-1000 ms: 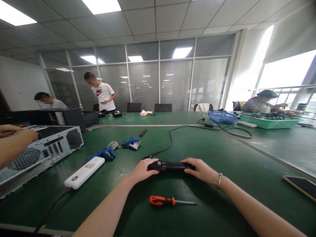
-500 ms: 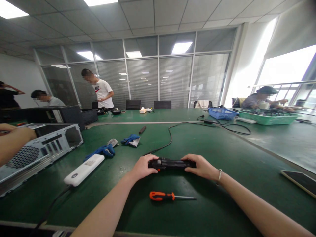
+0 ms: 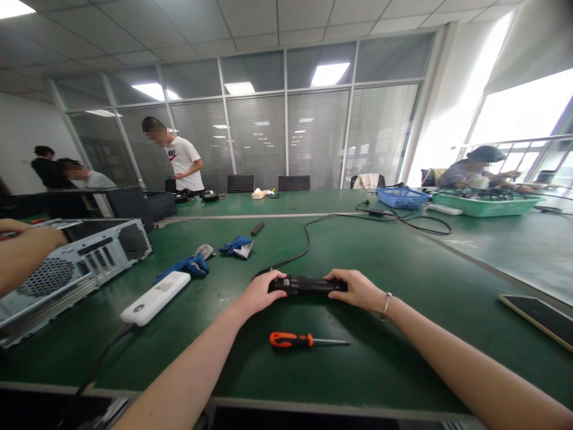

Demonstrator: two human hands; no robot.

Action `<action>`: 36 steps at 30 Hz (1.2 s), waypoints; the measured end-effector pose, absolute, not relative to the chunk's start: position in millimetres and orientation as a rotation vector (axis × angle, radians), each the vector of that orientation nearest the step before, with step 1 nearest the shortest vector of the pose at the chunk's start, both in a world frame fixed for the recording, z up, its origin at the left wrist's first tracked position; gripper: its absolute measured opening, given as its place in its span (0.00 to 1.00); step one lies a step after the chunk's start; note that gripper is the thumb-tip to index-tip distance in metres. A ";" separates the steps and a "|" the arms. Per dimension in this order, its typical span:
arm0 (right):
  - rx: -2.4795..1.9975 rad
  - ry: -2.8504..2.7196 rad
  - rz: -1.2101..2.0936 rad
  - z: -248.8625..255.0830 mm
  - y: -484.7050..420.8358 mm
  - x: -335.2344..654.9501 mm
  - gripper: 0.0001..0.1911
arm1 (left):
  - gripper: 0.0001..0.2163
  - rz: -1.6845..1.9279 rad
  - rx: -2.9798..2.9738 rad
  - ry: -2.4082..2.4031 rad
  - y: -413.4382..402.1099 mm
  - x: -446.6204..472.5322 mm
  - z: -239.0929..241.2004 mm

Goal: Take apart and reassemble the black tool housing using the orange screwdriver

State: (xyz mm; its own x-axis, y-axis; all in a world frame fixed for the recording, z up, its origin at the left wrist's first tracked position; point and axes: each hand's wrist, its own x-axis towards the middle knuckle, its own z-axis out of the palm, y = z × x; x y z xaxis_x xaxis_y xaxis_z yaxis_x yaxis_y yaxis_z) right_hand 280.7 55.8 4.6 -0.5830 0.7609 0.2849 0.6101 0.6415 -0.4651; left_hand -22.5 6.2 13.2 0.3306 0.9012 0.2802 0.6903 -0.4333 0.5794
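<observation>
A long black device [image 3: 307, 284] with a black cable running from it lies on the green table [image 3: 358, 257] in front of me. My left hand [image 3: 260, 292] grips its left end with curled fingers. My right hand [image 3: 353, 289], a bracelet on its wrist, grips the right end. An orange-handled screwdriver [image 3: 295, 340] lies on the table just below the device, touched by neither hand.
A white power strip [image 3: 154, 297] and blue gloves [image 3: 190, 266] lie to the left, beside an open computer case [image 3: 67, 269] that another person's arm [image 3: 22, 251] reaches over. A phone [image 3: 537, 313] lies at right. Baskets [image 3: 400, 212] and other people sit far back.
The view has tilted up a little, so everything sits lower-to-higher in frame. Both hands keep their grip on the black device, which stays on the table. A further person has appeared at far left.
</observation>
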 end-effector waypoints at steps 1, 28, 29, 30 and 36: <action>-1.079 -2.395 0.443 4.6 55.1 279.7 0.19 | 0.18 0.826 2.260 1.428 5.6 -22.5 12.7; -0.563 -2.762 0.306 46.2 -38.3 187.6 0.10 | 0.19 0.887 2.411 1.246 0.7 -11.4 3.3; -0.581 -2.643 0.349 50.6 -33.8 188.6 0.13 | 0.18 0.883 2.402 1.234 0.7 -11.3 3.3; -0.616 -2.483 0.392 55.3 -28.7 190.7 0.18 | 0.17 0.884 2.393 1.243 0.6 -11.0 3.4; -0.696 -1.682 0.225 46.6 -3.6 202.4 0.34 | 0.20 0.881 2.363 1.322 -0.9 -9.4 5.1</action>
